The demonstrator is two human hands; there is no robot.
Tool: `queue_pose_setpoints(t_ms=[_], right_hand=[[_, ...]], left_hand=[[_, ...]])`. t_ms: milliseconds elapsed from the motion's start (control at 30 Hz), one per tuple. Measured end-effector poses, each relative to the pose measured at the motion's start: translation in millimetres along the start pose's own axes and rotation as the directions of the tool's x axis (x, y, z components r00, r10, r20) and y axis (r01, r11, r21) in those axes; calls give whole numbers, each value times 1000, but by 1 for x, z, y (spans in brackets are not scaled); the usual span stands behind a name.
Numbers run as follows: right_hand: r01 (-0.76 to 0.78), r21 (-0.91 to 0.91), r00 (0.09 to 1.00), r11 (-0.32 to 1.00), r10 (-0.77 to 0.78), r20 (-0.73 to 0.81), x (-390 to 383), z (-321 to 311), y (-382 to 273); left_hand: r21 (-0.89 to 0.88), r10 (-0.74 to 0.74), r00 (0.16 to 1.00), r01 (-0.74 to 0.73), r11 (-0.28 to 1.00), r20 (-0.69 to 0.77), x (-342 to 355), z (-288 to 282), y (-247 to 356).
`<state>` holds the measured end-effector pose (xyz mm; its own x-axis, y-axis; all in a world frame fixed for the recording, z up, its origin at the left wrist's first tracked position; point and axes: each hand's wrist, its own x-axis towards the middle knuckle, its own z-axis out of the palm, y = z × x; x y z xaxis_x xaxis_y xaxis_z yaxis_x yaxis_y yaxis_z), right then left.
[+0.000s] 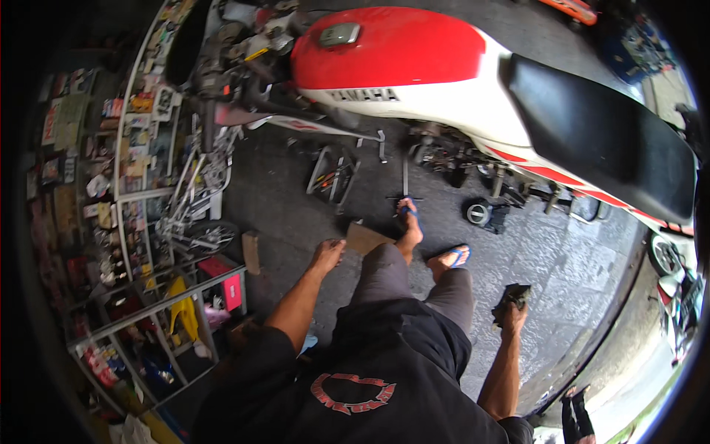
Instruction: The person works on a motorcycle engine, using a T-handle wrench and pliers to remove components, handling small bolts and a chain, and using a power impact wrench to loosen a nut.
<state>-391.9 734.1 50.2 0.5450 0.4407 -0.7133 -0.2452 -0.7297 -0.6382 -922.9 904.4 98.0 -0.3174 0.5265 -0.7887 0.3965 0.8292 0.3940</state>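
My right hand (515, 315) is closed around a dark, crumpled, rag-like thing (509, 302), held out over the floor to the right of my legs. On the other side, my left hand (330, 254) hangs with its fingers curled in. Whatever it may hold is hidden. A tan piece of cardboard or board (369, 238) lies on the floor just right of that hand. Ahead of me stands a motorcycle with a red tank (392, 48), a white side panel and a black seat (606, 126).
A tray of hand tools (333, 176) rests on the floor under the motorcycle. Right of it lies a round dark metal part (479, 214). Glass-fronted shelves (137, 185) and an open-topped divided cabinet (148, 314) line the left. Another person's legs (577, 416) show at lower right.
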Motion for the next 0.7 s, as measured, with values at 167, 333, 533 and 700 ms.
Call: queue_pose_setpoints(t_ms=[167, 333, 533, 700], right_hand=[[-101, -4, 995, 995, 101, -1, -4, -47, 24], [-214, -497, 971, 841, 127, -203, -10, -44, 23], [-206, -108, 960, 973, 180, -213, -61, -114, -17], [-169, -50, 941, 984, 146, -305, -69, -127, 43]], left_hand=[[-137, 5, 999, 1, 991, 41, 26, 22, -28], [173, -80, 995, 69, 983, 59, 74, 15, -71], [261, -37, 998, 20, 965, 59, 60, 32, 38], [298, 40, 997, -60, 953, 72, 66, 24, 107]])
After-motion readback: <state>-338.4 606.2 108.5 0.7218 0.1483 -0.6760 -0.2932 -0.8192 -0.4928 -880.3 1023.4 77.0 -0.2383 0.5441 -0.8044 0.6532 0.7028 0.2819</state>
